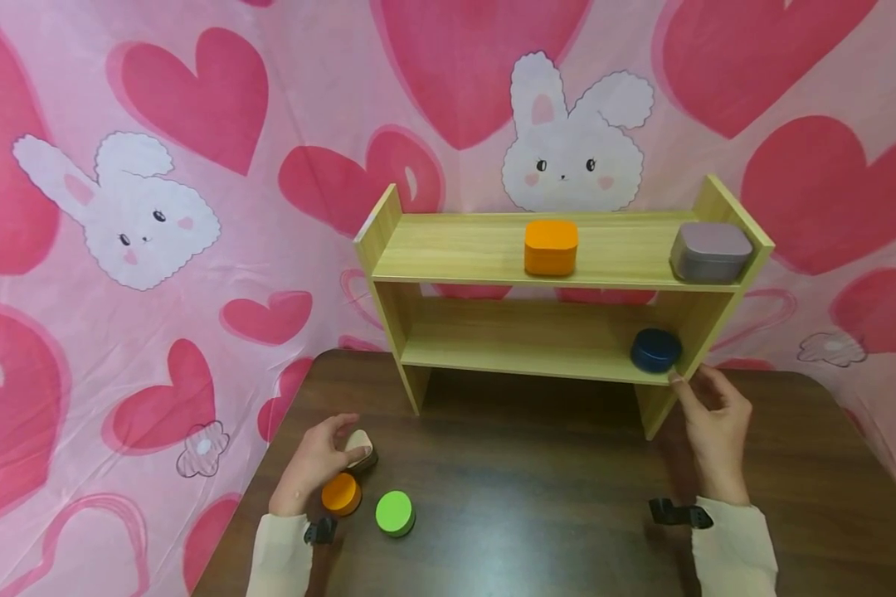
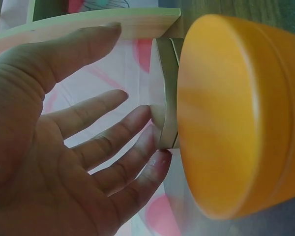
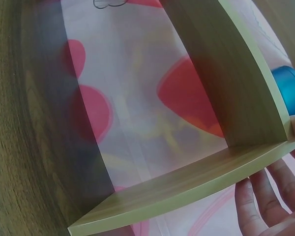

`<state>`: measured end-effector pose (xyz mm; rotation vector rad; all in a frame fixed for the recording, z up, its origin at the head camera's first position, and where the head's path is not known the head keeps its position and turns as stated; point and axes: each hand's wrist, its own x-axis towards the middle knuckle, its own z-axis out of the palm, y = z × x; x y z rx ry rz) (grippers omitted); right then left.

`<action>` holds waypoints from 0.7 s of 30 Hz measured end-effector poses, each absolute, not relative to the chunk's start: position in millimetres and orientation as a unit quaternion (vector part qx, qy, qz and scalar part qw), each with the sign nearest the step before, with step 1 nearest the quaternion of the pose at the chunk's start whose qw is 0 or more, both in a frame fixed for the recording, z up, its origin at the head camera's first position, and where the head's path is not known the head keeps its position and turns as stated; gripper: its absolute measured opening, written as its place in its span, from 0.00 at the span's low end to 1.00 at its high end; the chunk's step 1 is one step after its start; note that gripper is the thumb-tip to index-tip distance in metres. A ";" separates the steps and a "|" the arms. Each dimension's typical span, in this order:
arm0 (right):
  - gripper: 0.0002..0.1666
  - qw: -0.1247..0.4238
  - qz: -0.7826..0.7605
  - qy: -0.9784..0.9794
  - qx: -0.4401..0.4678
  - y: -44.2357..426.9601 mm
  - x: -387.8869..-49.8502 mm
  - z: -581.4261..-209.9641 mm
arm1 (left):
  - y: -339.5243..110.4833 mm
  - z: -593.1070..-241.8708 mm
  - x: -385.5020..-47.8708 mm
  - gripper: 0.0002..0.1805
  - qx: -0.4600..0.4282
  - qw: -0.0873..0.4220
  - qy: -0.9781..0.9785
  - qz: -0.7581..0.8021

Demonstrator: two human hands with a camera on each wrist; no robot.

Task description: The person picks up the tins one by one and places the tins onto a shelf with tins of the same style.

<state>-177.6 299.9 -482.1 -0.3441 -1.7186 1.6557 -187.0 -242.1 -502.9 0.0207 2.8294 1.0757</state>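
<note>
My left hand (image 1: 318, 456) hovers over a small box with a cream lid (image 1: 358, 448) on the table. In the left wrist view its fingers are spread and the thumb stands apart. Some fingertips reach the edge of the cream-lidded box (image 2: 164, 93); whether they press on it I cannot tell. An orange round tin (image 1: 341, 494) sits just beside that hand, and a green round tin (image 1: 396, 513) is to its right. My right hand (image 1: 717, 427) holds the right side panel of a wooden shelf (image 1: 508, 336), thumb at the front, fingers outside. A blue round tin (image 1: 655, 350) stands near that thumb.
On the upper board are an orange box (image 1: 551, 248) and a grey-purple box (image 1: 711, 252), the latter against the right panel. The shelf stands at the back of a dark wooden table (image 1: 523, 489). A pink cloth with hearts and rabbits (image 1: 463, 99) hangs behind.
</note>
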 end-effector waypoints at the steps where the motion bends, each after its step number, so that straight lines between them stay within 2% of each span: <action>1: 0.14 0.357 0.640 -0.667 -0.133 300.2 -177.6 -482.2 | -241.8 -503.0 -186.6 0.36 0.007 0.058 0.934 0.353; 9: 0.14 0.352 0.661 -0.650 -0.124 301.2 -177.6 -482.8 | -240.2 -504.8 -184.2 0.38 0.002 0.060 0.939 0.338; 21: 0.15 0.359 0.651 -0.657 -0.123 301.0 -177.7 -482.8 | -242.1 -510.1 -186.5 0.35 0.008 0.033 0.950 0.310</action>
